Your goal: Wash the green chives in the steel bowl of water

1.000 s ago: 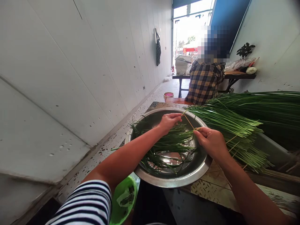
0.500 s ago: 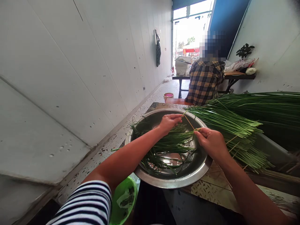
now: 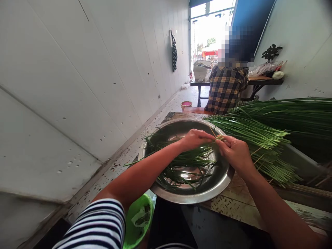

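My left hand (image 3: 197,139) reaches over the steel basin, its fingers closed on pale garlic chive stems (image 3: 219,137). My right hand (image 3: 234,150) pinches a thin wooden skewer (image 3: 212,130) at the same spot, and the two hands' fingertips meet. The skewer's tip points up to the left; the fingers hide its lower part. Loose garlic chives (image 3: 192,157) lie in the wet steel basin (image 3: 190,197) below my hands. To the right lie flat rows of garlic chives (image 3: 267,133) with skewers through their stems.
A green bin (image 3: 141,221) stands below the basin's near left side. Long garlic chives (image 3: 298,112) fill the right side beside a grey tray edge (image 3: 302,155). A person in a plaid shirt (image 3: 227,88) sits ahead at a table. A wall (image 3: 90,86) runs along the left.
My left hand has moved right and slightly down, bringing the chive to the skewer in my right hand. Less of the skewer shows between the hands now.
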A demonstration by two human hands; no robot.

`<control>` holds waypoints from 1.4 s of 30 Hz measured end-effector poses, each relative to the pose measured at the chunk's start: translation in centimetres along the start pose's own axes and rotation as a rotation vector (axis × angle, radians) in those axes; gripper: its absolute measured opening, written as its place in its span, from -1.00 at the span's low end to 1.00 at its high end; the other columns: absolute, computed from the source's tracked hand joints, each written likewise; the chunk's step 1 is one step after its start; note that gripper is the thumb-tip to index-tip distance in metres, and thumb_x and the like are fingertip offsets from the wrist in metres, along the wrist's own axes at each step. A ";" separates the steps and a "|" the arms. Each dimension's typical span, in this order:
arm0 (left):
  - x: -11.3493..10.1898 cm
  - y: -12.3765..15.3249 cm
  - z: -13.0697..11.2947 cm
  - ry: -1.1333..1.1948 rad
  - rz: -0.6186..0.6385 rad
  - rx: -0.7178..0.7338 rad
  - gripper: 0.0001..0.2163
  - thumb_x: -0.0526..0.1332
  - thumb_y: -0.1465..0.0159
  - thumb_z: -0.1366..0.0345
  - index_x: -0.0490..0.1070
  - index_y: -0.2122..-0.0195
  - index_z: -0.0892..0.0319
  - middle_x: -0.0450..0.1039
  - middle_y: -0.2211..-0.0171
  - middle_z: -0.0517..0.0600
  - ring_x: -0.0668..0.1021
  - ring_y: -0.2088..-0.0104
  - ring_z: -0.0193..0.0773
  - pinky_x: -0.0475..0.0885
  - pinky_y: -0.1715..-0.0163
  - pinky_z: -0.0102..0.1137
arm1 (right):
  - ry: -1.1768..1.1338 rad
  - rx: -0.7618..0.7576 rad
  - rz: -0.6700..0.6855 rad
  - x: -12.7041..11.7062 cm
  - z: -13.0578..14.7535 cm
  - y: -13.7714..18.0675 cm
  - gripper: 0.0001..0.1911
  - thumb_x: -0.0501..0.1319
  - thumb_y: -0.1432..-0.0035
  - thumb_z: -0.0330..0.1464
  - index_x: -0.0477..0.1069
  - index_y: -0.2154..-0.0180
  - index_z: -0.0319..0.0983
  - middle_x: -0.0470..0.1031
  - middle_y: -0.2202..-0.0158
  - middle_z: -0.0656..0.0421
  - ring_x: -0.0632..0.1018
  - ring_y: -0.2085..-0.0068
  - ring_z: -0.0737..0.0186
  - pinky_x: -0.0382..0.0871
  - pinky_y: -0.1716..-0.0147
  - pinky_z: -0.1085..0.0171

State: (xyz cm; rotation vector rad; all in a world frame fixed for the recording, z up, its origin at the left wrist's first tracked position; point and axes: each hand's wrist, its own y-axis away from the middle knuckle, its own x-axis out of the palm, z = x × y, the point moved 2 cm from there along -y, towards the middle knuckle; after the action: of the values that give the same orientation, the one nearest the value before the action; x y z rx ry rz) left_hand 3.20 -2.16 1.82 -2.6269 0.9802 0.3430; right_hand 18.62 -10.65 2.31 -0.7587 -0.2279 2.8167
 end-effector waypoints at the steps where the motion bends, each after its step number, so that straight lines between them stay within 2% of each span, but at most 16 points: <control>1: 0.1 0.0 -0.2 -0.009 0.060 0.011 -0.82 0.31 -0.09 0.27 0.60 0.27 0.13 0.56 0.35 -0.01 0.51 0.32 -0.31 0.37 0.26 -0.44 | -0.013 0.003 -0.006 0.0 0.1 0.0 -0.62 0.14 -0.08 -0.12 0.48 0.27 -0.29 0.31 0.71 0.28 0.26 0.65 0.37 0.08 0.62 0.35; 3: 0.0 0.0 0.1 -0.007 0.098 -0.016 -0.80 0.29 -0.12 0.25 0.60 0.23 0.10 0.57 0.33 -0.02 0.51 0.34 -0.33 0.37 0.26 -0.45 | -0.042 0.001 -0.005 0.0 0.1 -0.1 -0.63 0.16 -0.07 -0.11 0.48 0.32 -0.29 0.32 0.70 0.27 0.27 0.65 0.38 0.09 0.61 0.35; 6: -0.8 -0.4 2.4 -0.102 -0.051 -0.138 -0.79 0.26 -0.13 0.29 0.59 0.21 0.12 0.57 0.37 -0.03 0.50 0.41 -0.35 0.37 0.31 -0.46 | -0.094 0.008 0.006 0.2 -0.3 -0.2 -0.66 0.17 -0.05 -0.12 0.48 0.37 -0.28 0.37 0.66 0.24 0.28 0.63 0.38 0.11 0.61 0.35; 8: -1.2 -0.6 4.3 -0.258 -0.131 -0.177 -0.83 0.27 -0.09 0.35 0.61 0.30 0.15 0.57 0.41 -0.03 0.50 0.43 -0.33 0.36 0.33 -0.46 | -0.093 0.015 -0.004 0.2 -0.5 -0.2 -0.66 0.18 -0.03 -0.13 0.49 0.36 -0.28 0.42 0.63 0.21 0.29 0.62 0.37 0.11 0.62 0.35; 13: -0.3 -0.6 7.4 -0.564 -0.054 -0.093 -0.85 0.32 0.03 0.42 0.62 0.41 0.12 0.53 0.50 -0.04 0.47 0.48 -0.30 0.32 0.40 -0.48 | 0.013 -0.011 -0.005 0.2 -0.8 -0.2 -0.65 0.19 -0.03 -0.12 0.52 0.33 -0.27 0.52 0.54 0.13 0.40 0.55 0.29 0.20 0.57 0.32; 18: 0.9 -0.4 7.4 -0.652 -0.057 -0.054 -0.81 0.29 0.06 0.49 0.62 0.43 0.11 0.49 0.53 -0.05 0.44 0.49 -0.32 0.30 0.42 -0.50 | 0.059 -0.040 -0.003 0.2 -1.4 -0.2 -0.63 0.16 -0.07 -0.10 0.52 0.30 -0.26 0.53 0.52 0.12 0.44 0.52 0.26 0.23 0.54 0.31; 21: 0.8 -0.6 6.7 -0.587 -0.056 -0.083 -0.86 0.30 0.04 0.45 0.61 0.46 0.14 0.52 0.50 -0.04 0.47 0.45 -0.30 0.33 0.40 -0.49 | 0.034 -0.033 -0.007 0.2 -1.2 -0.1 -0.62 0.15 -0.08 -0.09 0.51 0.33 -0.28 0.50 0.56 0.14 0.42 0.55 0.28 0.17 0.58 0.33; 24: 0.3 -0.7 5.8 -0.472 -0.089 -0.177 -0.87 0.27 0.00 0.41 0.61 0.44 0.16 0.52 0.52 -0.06 0.48 0.47 -0.32 0.34 0.42 -0.49 | 0.028 -0.040 -0.002 0.2 -0.9 -0.1 -0.62 0.15 -0.07 -0.09 0.50 0.36 -0.27 0.51 0.55 0.12 0.43 0.53 0.27 0.16 0.59 0.33; 31: -1.7 -0.7 4.8 -0.211 -0.348 -0.312 -0.84 0.24 -0.05 0.40 0.61 0.37 0.24 0.51 0.55 -0.04 0.44 0.52 -0.37 0.35 0.43 -0.48 | 0.061 -0.056 0.005 0.2 -1.1 -0.2 -0.57 0.13 -0.09 -0.05 0.51 0.32 -0.28 0.48 0.58 0.13 0.40 0.57 0.28 0.16 0.59 0.31; 35: -2.1 -0.7 4.8 0.053 -0.397 -0.320 -0.83 0.27 -0.05 0.41 0.59 0.32 0.25 0.52 0.52 -0.03 0.43 0.52 -0.41 0.35 0.41 -0.49 | 0.113 -0.076 0.046 0.2 -1.0 -0.2 -0.60 0.11 -0.11 -0.09 0.51 0.31 -0.27 0.46 0.60 0.16 0.38 0.57 0.29 0.14 0.58 0.32; 38: -2.0 -0.8 4.5 0.166 -0.406 -0.318 -0.85 0.30 -0.03 0.45 0.58 0.35 0.27 0.52 0.52 -0.03 0.43 0.53 -0.44 0.34 0.40 -0.49 | 0.159 -0.091 0.075 0.1 -0.7 -0.2 -0.63 0.10 -0.12 -0.12 0.51 0.31 -0.26 0.46 0.59 0.18 0.36 0.57 0.31 0.12 0.57 0.33; 42: -1.9 -0.9 3.7 0.314 -0.479 -0.293 -0.85 0.33 -0.03 0.44 0.57 0.34 0.29 0.51 0.53 -0.04 0.43 0.54 -0.46 0.33 0.41 -0.49 | 0.193 -0.086 0.107 0.0 -0.3 -0.1 -0.63 0.10 -0.11 -0.13 0.52 0.35 -0.27 0.42 0.63 0.20 0.34 0.59 0.33 0.09 0.57 0.33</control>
State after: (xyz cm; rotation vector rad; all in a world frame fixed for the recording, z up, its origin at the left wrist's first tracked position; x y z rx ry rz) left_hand 2.01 1.02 -0.78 -3.1346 0.3662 -0.0490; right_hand 18.77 -10.50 2.10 -1.0854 -0.2846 2.8227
